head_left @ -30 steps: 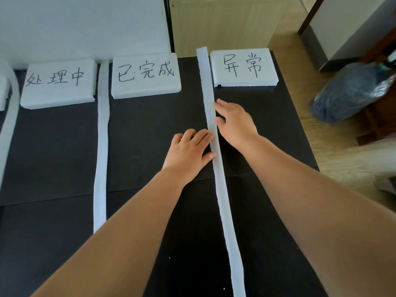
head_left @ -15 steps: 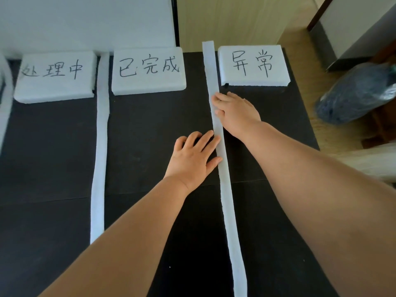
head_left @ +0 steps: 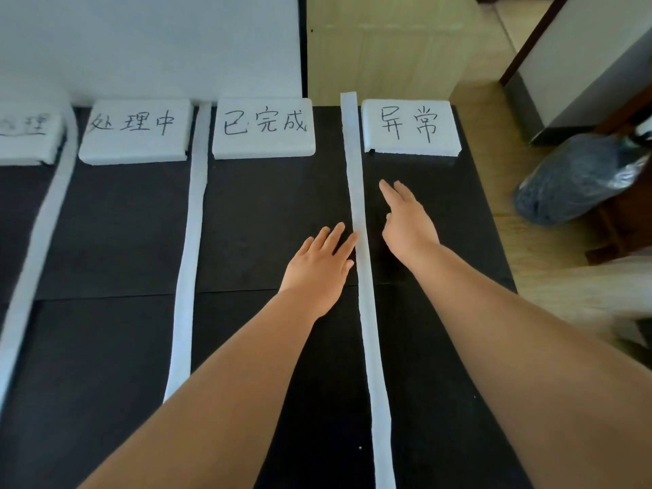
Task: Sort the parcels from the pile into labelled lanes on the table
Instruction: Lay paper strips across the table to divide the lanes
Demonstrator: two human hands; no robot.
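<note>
Black table (head_left: 106, 224), far white blocks labelled 处理中 (head_left: 136, 132), 已完成 (head_left: 264, 128), 异常 (head_left: 411, 127), left hand (head_left: 319, 264) flat, straight-fingered, touching the right strip (head_left: 356, 178), right hand (head_left: 407, 224) outstretched just right of it.

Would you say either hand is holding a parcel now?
No, the left hand and right hand are both open and empty, either side of a white foam strip.

Both arms bare, stretched forward side by side. The left hand (head_left: 319, 264) is palm down, fingers straight and slightly spread, thumb out to the right. The right hand (head_left: 409, 225) is further forward and tilted toward its edge, fingers straight and close together, pointing ahead. The hands are near each other, not touching.
</note>
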